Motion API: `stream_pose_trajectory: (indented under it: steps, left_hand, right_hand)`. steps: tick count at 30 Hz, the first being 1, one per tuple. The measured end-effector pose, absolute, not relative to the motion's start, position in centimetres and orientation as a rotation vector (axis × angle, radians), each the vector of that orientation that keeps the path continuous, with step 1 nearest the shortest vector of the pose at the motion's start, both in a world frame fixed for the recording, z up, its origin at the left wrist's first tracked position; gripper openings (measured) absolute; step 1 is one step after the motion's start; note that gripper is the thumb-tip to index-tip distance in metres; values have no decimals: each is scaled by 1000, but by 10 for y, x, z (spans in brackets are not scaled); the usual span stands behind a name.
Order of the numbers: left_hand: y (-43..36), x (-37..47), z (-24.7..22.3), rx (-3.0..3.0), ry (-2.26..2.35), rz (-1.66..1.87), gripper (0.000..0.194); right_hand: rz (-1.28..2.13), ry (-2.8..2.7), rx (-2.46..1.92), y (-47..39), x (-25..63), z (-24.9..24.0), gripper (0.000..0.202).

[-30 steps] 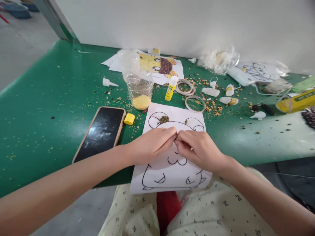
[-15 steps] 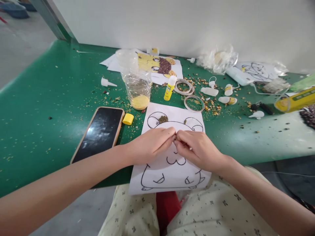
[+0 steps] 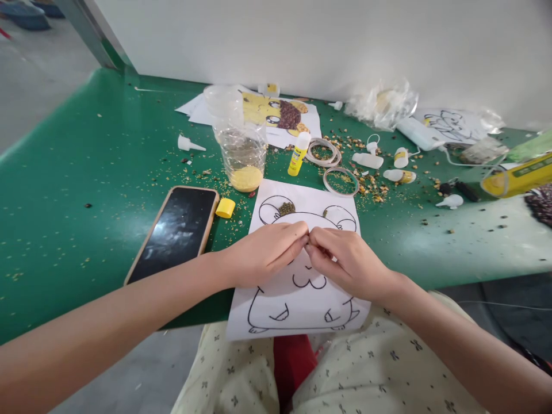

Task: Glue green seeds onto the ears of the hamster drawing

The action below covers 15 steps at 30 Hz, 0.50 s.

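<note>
My left hand (image 3: pixel 276 253) and my right hand (image 3: pixel 340 256) meet fingertip to fingertip above a white sheet with a black animal outline (image 3: pixel 297 316). Both are closed in a pinch; whatever sits between the fingers is too small and hidden to name. Under them the middle of the drawing is covered. Small dark green beans (image 3: pixel 287 209) fill part of the left ear, and a few lie in the right ear. The sheet's lower edge hangs over the table's front edge.
Left lie a phone (image 3: pixel 172 236) and a yellow cap (image 3: pixel 225 208). Beyond the sheet stand a clear plastic cup (image 3: pixel 244 161) and a glue stick (image 3: pixel 299 154), near tape rolls (image 3: pixel 340 181), small glue bottles (image 3: pixel 367 161), scattered grains and a seed-covered picture (image 3: pixel 280 115). A yellow packet (image 3: pixel 521 175) lies right.
Almost nothing differs. Both hands stay pinched together at the same place over the sheet, and the objects on the table keep their positions.
</note>
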<state>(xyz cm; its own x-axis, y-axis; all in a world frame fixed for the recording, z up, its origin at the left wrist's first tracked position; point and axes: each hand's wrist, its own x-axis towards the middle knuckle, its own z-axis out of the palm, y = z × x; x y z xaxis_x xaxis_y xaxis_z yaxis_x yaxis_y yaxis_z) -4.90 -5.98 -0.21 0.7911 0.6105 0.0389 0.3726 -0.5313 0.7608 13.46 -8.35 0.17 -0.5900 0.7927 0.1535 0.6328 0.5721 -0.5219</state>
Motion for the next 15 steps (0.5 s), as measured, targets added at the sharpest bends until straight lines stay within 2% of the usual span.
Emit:
stream_pose_trajectory:
  steps: [15]
  left_hand:
    - [-61, -49, -1, 2161, 743, 513, 23]
  right_hand:
    - [738, -2386, -1137, -80, 138, 5, 22]
